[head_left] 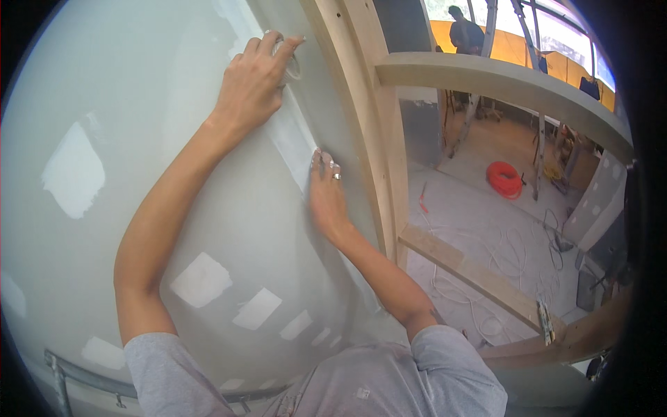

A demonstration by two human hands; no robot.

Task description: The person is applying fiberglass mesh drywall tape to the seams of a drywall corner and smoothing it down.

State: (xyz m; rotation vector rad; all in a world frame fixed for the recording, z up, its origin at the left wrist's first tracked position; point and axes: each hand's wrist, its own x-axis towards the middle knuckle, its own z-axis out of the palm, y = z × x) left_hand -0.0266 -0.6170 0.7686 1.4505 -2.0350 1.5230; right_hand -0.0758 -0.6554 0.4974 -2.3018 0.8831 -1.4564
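Note:
My left hand [253, 83] is high on a pale grey-green board wall, its fingers closed round what looks like a roll of white tape [293, 67], partly hidden by the fingers. A white strip [295, 142] runs down the wall from there, beside a wooden frame. Lower down, my right hand [328, 194], with a ring on one finger, rests its fingertips against the strip's edge. Nothing shows in that hand, though its palm side is hidden.
White filler patches [201, 280] dot the wall. To the right stands the timber frame [375, 125] with crossbars [500, 73]. Beyond it are an orange coiled hose [504, 180], loose cables [511, 257], ladders [540, 156] and another person [467, 33]. A metal rail [87, 374] lies at lower left.

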